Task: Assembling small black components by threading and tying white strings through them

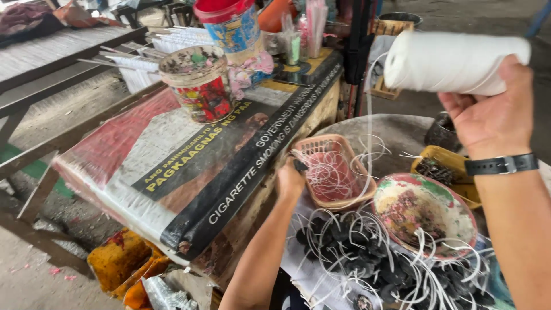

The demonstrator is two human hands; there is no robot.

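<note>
Two hands work here, well apart. Our right hand (493, 117) is raised at the upper right, fingers wrapped around one end of a white spool (453, 62) of string, which lies sideways in the air. A black watch (502, 165) sits on that wrist. From the spool a thin white string (368, 120) drops down toward the pink basket (332, 172) below.

Our left hand (290, 181) reaches forward to the near rim of the basket. It is closed around something small and dark at the rim; we cannot tell what that is, nor whether the string runs through the fingers. Loose white loops of string lie inside the basket and spill over its edge.

Just right of the basket stands a round bowl (425, 212) with a paint-smeared rim and dark reddish matter inside. In front of both, a heap of small black lumps (350, 252) with cut white strings tangled over them covers the near surface. A yellow tray (442, 166) with dark pieces sits behind the bowl, under our right wrist.

To the left, a bench covered with a large printed sheet (189, 166) under clear plastic carries a paint-stained bucket (198, 83), and behind that a red-lidded tub (232, 26). White sticks (143, 60) lie bundled farther back.
</note>
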